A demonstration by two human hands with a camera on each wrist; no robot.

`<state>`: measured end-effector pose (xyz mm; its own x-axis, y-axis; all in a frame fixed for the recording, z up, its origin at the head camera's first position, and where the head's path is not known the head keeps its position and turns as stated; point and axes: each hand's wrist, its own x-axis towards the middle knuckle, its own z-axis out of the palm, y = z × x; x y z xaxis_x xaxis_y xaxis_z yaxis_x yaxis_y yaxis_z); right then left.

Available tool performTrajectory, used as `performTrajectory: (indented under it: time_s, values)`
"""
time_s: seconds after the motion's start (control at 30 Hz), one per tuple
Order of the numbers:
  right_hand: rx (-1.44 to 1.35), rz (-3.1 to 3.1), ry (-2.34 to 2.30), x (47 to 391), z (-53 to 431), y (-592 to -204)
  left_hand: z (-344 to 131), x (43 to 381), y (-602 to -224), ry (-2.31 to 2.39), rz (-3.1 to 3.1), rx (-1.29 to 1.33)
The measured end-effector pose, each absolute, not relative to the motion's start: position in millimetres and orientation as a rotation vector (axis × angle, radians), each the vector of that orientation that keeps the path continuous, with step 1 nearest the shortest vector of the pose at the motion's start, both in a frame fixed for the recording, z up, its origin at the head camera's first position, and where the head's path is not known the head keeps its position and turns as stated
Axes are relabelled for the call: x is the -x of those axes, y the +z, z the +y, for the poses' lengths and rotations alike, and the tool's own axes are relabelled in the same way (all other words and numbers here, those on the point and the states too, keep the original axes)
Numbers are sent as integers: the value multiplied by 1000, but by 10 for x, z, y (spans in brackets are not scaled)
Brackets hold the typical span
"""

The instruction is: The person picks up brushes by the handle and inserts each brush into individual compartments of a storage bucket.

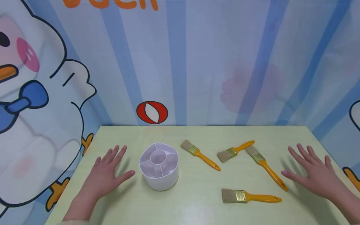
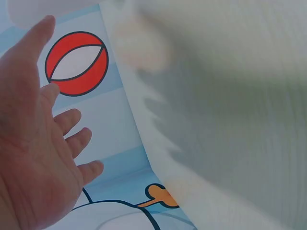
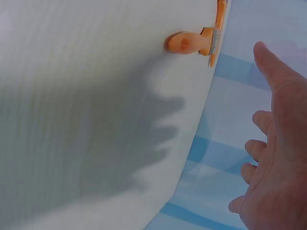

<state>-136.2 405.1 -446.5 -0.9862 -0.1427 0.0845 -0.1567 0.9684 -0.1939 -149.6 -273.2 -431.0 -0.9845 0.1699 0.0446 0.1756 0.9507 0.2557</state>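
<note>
My left hand (image 1: 105, 175) hovers over the left side of the table, fingers spread and holding nothing. Just right of it stands a white round organizer (image 1: 159, 182) with several compartments around a central cup. On the right, my right hand (image 1: 316, 173) is spread above the table, also without anything in it. Nearest to it lies a paintbrush (image 1: 271, 172) with an orange handle. Another paintbrush (image 1: 250, 196) lies crosswise nearer the front. Farther back are a paintbrush (image 1: 236, 151) angled up to the right and a paintbrush (image 1: 201, 155) beside the organizer.
The pale table (image 1: 197, 206) ends at the back against a blue striped curtain (image 1: 197, 62) printed with cartoon ducks and a red ball. In the right wrist view, an orange brush handle (image 3: 184, 43) shows near the table's edge.
</note>
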Motion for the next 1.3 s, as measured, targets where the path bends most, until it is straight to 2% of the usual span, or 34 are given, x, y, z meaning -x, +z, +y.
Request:
performTrajectory:
  time_s: [0.43, 0.73, 1.07, 1.3]
  values:
    - [-437, -3064, 574, 1592, 3675, -4210, -2742, 1534, -4117, -836, -3107, 296]
    - [-554, -3043, 730, 1712, 3288, -4110, -2583, 1526, -4179, -1094, -3050, 315]
    - [-670, -3030, 800, 1851, 2924, -4107, -2453, 1557, -4321, -1541, -2867, 465]
    - [-726, -3036, 839, 1916, 2687, -4111, -2414, 1572, -4385, -1777, -2785, 446]
